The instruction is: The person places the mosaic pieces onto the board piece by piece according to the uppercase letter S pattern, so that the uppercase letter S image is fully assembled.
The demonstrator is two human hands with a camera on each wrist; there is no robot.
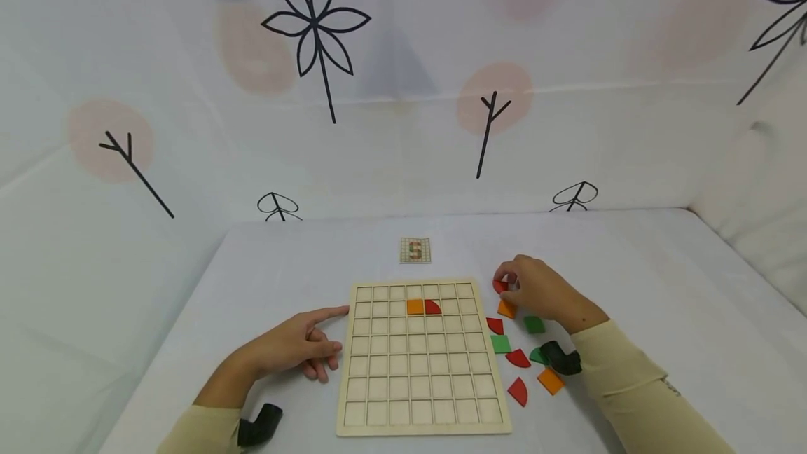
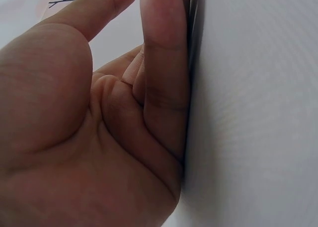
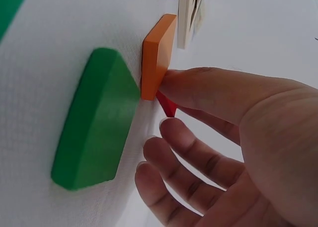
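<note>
The wooden grid board (image 1: 348, 370) lies flat with an orange square (image 1: 415, 307) and a red quarter-circle (image 1: 432, 307) side by side in its second row. At its left edge, my left hand (image 1: 284, 345) rests on the table, index finger stretched to the board's upper left side. In the left wrist view the palm and bent fingers (image 2: 164, 73) lie along the cloth. Beyond the board's upper right corner, my right hand (image 1: 536, 289) pinches a red quarter-circle piece (image 1: 500, 286) between thumb and index finger. The thumb overlaps an orange square piece (image 3: 159, 58) in the right wrist view.
Loose pieces lie right of the board: a green square (image 1: 534, 325), another green square (image 1: 501, 344), several red quarter-circles (image 1: 518, 358), a partly hidden green piece (image 1: 538, 356) and an orange square (image 1: 550, 380). A small pattern card (image 1: 415, 251) lies behind the board.
</note>
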